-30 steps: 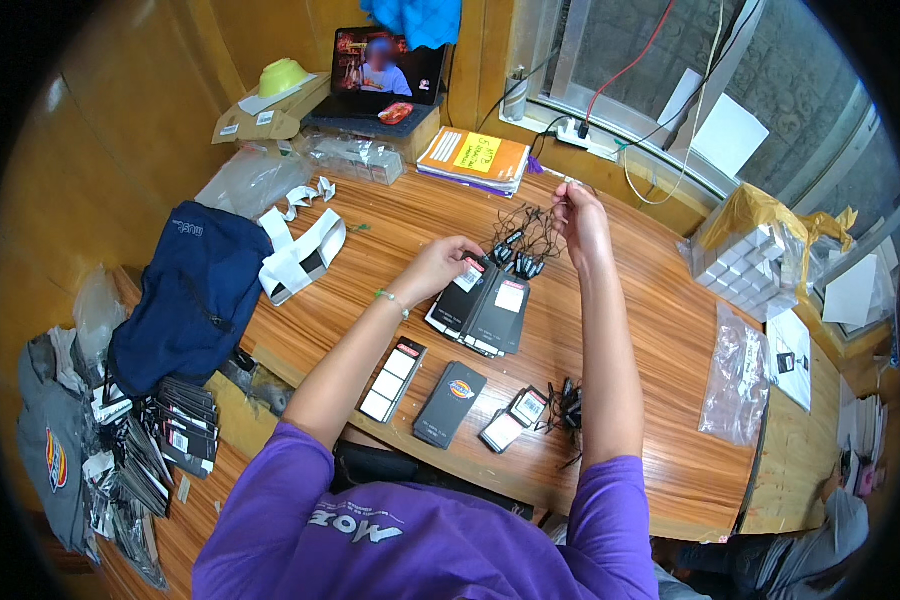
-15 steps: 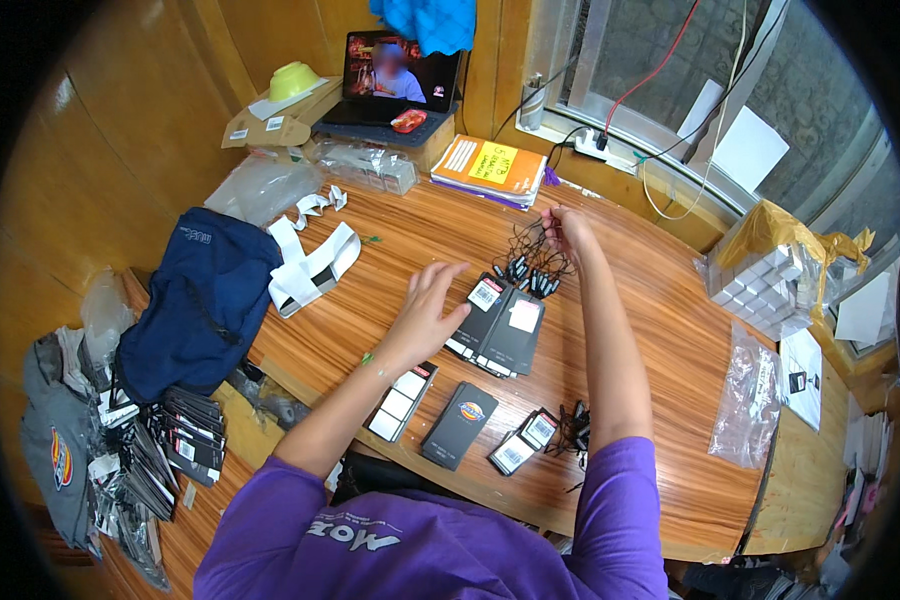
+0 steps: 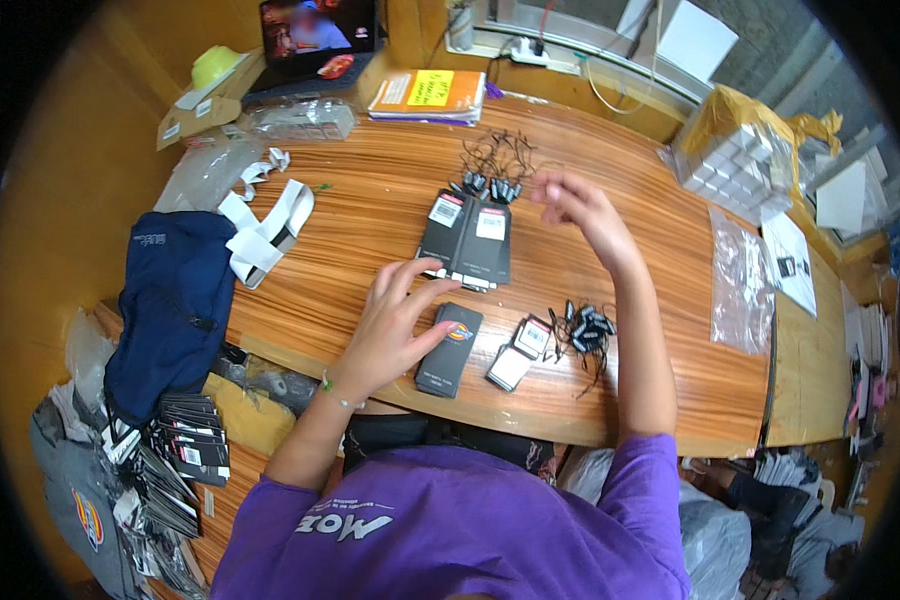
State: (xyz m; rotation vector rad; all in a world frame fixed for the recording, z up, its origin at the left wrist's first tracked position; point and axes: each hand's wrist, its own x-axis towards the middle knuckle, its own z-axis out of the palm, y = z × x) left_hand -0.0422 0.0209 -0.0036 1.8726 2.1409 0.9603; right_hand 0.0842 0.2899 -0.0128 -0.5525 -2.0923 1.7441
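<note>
Standing by the table here, so take the pile of dark logo tags [image 3: 460, 358] as the clock's middle, twelve pointing away from the purple shirt [image 3: 510, 520]. The left hand [image 3: 375, 325] is at ten, fingers loosely spread with the thumb over the pile; can't tell if it's pressing on anything. The right hand [image 3: 580, 205] is up at one, fingers curled in, blurry, so no clue whether it's pinching something. Two overlapping stacks of dark tags [image 3: 487, 243] sit at twelve with their black strings [image 3: 498, 158] fanned off the far end, I'd guess so the faces stay uncovered. Loose black cords [image 3: 587, 332] bunch near three, by two small white-faced cards [image 3: 511, 368], probably handy for the right hand.
</note>
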